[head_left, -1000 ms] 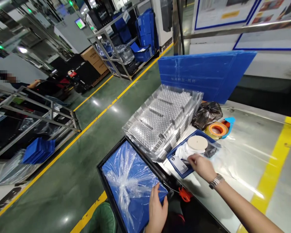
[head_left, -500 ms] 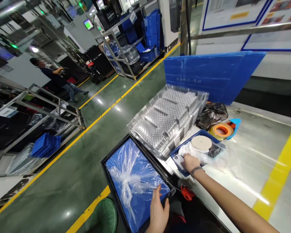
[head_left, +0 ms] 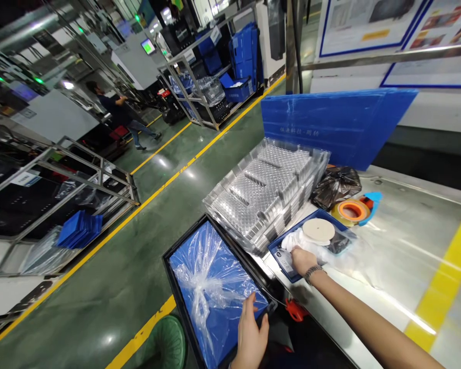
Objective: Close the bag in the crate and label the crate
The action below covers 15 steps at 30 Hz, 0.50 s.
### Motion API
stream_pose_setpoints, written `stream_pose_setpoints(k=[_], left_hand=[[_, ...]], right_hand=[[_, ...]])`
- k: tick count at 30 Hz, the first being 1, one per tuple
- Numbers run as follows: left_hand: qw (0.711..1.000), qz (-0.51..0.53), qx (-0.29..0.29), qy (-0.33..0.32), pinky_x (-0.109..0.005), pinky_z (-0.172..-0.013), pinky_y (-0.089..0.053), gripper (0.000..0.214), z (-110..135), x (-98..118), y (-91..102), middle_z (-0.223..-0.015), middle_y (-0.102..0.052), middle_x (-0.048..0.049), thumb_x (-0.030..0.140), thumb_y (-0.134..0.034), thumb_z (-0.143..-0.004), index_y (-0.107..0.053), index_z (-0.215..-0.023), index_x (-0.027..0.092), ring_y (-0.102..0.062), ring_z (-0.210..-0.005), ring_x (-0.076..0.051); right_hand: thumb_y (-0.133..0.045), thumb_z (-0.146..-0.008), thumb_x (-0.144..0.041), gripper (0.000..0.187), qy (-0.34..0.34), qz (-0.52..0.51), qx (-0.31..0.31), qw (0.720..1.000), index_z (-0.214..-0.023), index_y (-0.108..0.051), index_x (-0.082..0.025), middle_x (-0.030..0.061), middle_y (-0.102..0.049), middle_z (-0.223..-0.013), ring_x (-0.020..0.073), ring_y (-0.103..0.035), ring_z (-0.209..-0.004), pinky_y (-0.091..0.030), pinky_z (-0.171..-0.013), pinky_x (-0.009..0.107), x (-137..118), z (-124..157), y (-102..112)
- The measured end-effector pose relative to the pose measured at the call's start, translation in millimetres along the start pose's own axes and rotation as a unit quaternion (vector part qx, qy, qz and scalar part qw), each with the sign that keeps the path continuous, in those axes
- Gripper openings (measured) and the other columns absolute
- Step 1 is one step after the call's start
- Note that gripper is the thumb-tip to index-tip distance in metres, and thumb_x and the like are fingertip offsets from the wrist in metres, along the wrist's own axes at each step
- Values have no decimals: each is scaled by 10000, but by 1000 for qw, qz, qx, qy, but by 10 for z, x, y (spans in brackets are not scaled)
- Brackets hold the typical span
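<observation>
1. Step in hand, as judged from the scene: picking an item out of the small blue tray [head_left: 278,245] on the steel table [head_left: 399,241], while the bagged black crate [head_left: 168,266] beside the table is steadied. No item is visibly lifted clear yet.
2. Right hand [head_left: 301,259]: reaches into the near end of the small blue tray, fingers curled down and drawn together onto the white cloth-like material [head_left: 294,239] and the label card [head_left: 285,259] lying there. Whether anything is actually pinched cannot be told, since the fingertips are hidden by the back of the hand.
3. Left hand [head_left: 250,335]: rests on the near right corner of the blue bagged contents [head_left: 230,302] inside the black crate, fingers nearly straight and loosely spread, pressing flat rather than clamping.
4. Knotted clear plastic bag [head_left: 200,284]: gathered at the crate's middle, apart from the left hand.
5. White disc [head_left: 318,230]: lies in the tray's far half, just beyond the right hand.
6. Stack of clear blister trays [head_left: 265,187]: just beside the blue tray.
7. Tape roll [head_left: 349,211] and dark crumpled bag [head_left: 336,183]: behind the tray.
8. Next move, as a judgement: it calls for a firm pinch on one thin, flat piece only, lifted without dragging the loose cloth or disc along.
</observation>
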<state>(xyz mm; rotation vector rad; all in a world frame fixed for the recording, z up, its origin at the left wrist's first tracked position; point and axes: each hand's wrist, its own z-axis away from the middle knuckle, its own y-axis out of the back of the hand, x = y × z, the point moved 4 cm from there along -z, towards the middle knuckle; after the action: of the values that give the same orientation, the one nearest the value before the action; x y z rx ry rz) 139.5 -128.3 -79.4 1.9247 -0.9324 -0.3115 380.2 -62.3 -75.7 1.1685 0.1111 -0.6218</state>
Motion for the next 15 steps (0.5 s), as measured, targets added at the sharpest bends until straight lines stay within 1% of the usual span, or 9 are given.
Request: stream_pose_setpoints(k=[4, 6, 8, 9, 10, 11, 12, 13, 15], left_hand=[[997, 77, 15, -25, 1, -845, -308, 379, -138, 16, 57, -1149, -316, -47, 70, -385, -876, -393, -1232, -60, -376, -925, 43], [992, 117, 22, -33, 54, -883, -293, 363, -254, 24, 74, -1143, -320, -58, 110, -260, -936, -387, -1236, -51, -374, -937, 61], [979, 201, 20, -18, 115, -920, -281, 343, -406, 44, 66, -1151, -315, -66, 126, -312, -965, -377, -1256, -43, -375, -977, 74], [961, 277, 7, 10, 134, -921, -289, 380, -498, 61, 47, -1162, -306, -77, 142, -396, -955, -359, -1283, -47, -376, -1008, 67], [930, 361, -18, 68, 135, -901, -322, 445, -596, 74, 13, -1163, -304, -92, 145, -482, -928, -344, -1300, -57, -388, -1020, 47], [879, 451, -52, 145, 118, -858, -366, 553, -691, 97, -34, -1153, -307, -123, 153, -582, -871, -331, -1300, -90, -408, -1016, 8], [807, 519, -97, 265, 80, -791, -414, 643, -759, 113, -100, -1132, -316, -150, 79, -635, -778, -317, -1299, -123, -432, -979, -31], [722, 543, -138, 405, 19, -689, -442, 567, -783, 129, -159, -1054, -359, -155, -12, -598, -736, -353, -1229, -147, -460, -872, -61], [670, 542, -119, 493, -35, -608, -445, 390, -889, 163, -117, -988, -378, -160, -47, -495, -773, -387, -1126, -173, -467, -784, -86]], right_hand=[[-318, -913, -46, 351, 17, -3, 6, 1000, -1094, -618, -31, 163, -588, -1099, 237, -556, -1087, -441, -911, 372, 59, 160, 132], [-306, -933, -96, 358, 23, -16, 33, 999, -1094, -624, -54, 168, -592, -1078, 276, -552, -1078, -427, -882, 384, 123, 269, 212], [-326, -952, -163, 330, 53, -46, 52, 996, -1043, -629, -69, 153, -605, -1036, 283, -560, -1033, -401, -840, 360, 145, 383, 270], [-351, -955, -188, 303, 87, -70, 49, 992, -982, -630, -74, 131, -613, -995, 252, -567, -981, -387, -813, 326, 124, 435, 282], [-385, -950, -202, 276, 134, -99, 32, 986, -900, -622, -70, 103, -617, -924, 199, -565, -896, -375, -770, 283, 81, 481, 281], [-425, -937, -208, 259, 186, -131, 0, 974, -817, -603, -64, 70, -606, -833, 140, -537, -788, -363, -715, 243, 23, 518, 266], [-467, -916, -198, 235, 236, -164, -40, 957, -766, -585, -60, 36, -588, -766, 93, -490, -701, -352, -663, 207, -39, 542, 243], [-493, -897, -178, 202, 268, -194, -73, 941, -764, -585, -56, 13, -583, -752, 64, -454, -659, -350, -631, 176, -90, 544, 222], [-496, -883, -145, 163, 255, -220, -91, 937, -852, -621, -45, 19, -616, -829, 59, -488, -690, -382, -653, 155, -130, 457, 183]])
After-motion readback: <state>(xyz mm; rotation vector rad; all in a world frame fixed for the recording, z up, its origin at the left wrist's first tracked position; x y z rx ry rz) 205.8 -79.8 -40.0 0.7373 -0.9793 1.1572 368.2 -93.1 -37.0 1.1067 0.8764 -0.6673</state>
